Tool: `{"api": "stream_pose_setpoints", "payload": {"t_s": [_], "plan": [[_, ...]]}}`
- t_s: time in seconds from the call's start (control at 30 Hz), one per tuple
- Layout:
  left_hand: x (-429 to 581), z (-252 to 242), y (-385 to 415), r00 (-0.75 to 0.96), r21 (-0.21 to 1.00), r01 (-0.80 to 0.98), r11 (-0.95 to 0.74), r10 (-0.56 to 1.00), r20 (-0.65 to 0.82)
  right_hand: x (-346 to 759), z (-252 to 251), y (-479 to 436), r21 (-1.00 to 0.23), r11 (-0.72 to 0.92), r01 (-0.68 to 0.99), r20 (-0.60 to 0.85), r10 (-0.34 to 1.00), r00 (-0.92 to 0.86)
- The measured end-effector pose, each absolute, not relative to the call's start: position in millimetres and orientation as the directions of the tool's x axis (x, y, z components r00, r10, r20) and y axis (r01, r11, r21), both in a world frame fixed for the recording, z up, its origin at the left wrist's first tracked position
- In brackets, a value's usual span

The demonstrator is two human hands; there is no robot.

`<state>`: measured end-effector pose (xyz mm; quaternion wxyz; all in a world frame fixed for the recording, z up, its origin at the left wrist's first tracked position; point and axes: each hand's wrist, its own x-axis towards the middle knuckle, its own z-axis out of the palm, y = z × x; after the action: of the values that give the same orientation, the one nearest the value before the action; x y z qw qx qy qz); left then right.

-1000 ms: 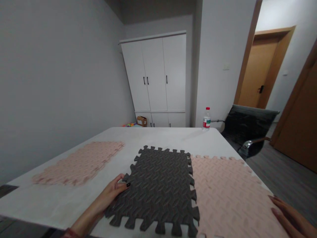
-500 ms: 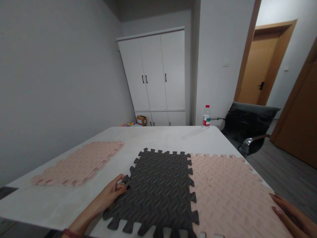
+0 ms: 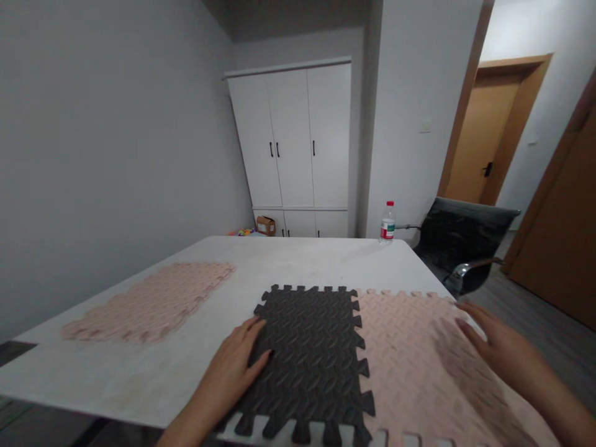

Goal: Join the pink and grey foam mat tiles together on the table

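Note:
A black foam puzzle mat [image 3: 307, 347] with a raised tread pattern lies flat at the table's near middle. Its right edge is joined by interlocking teeth to a pink foam puzzle mat [image 3: 405, 360]. My left hand [image 3: 239, 354] rests along the black mat's left edge, fingers stretched out and thumb apart on top. Over the pink mat's right edge is my right hand [image 3: 498, 341], thumb and fingers apart, its shadow falling on the mat. Whether its fingertips touch the mat is hard to tell.
More pink foam mats [image 3: 158, 298] lie at the left of the white table [image 3: 288, 257]. A water bottle [image 3: 387, 223] with a red cap stands at the far right corner. Beyond are a black chair [image 3: 465, 239], a white cabinet [image 3: 291, 136] and a cardboard box [image 3: 266, 226].
My left hand has moved from gripping the black mat's left edge to lying flatter over it, further right. My right hand has moved forward and left along the pink mat's right edge.

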<state>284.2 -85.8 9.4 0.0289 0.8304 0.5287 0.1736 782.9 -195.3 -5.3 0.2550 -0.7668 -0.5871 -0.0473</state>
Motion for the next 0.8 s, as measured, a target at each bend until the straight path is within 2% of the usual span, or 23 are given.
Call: {"api": "stream_pose_setpoints", "payload": {"t_s": [0.1, 0.17, 0.27, 0.37, 0.47, 0.63, 0.8], "plan": [[342.2, 6.3, -116.1, 0.615, 0.264, 0.721, -0.641, 0.767, 0.182, 700.8, 44.5, -129.2, -0.323, 0.123, 0.938, 0.411, 0.911, 0.022], [378.2, -0.2, -134.0, 0.725, 0.290, 0.629, -0.721, 0.679, 0.114, 655.9, 46.3, -90.3, -0.264, 0.254, 0.931, 0.360, 0.921, -0.149], [413.5, -12.1, -148.9, 0.784, 0.356, 0.572, -0.739, 0.620, 0.027, 621.2, 10.8, -51.7, -0.218, 0.221, 0.951, 0.197, 0.964, -0.178], [423.7, -19.1, -150.8, 0.788, 0.422, 0.555, -0.717, 0.616, 0.009, 616.4, -32.1, -37.2, -0.211, 0.150, 0.966, 0.064, 0.988, -0.140], [420.6, -18.1, -148.4, 0.789, 0.450, 0.547, -0.706, 0.615, 0.005, 619.5, -50.5, -35.6, -0.216, 0.135, 0.967, 0.042, 0.991, -0.128], [419.9, -14.4, -152.0, 0.779, 0.489, 0.536, -0.688, 0.627, 0.028, 615.7, -47.6, -36.1, -0.213, 0.136, 0.967, 0.030, 0.991, -0.133], [433.2, -20.7, -162.7, 0.715, 0.488, 0.610, -0.624, 0.699, 0.001, 607.1, -51.6, -37.7, -0.196, 0.069, 0.978, 0.055, 0.997, -0.059]]}}
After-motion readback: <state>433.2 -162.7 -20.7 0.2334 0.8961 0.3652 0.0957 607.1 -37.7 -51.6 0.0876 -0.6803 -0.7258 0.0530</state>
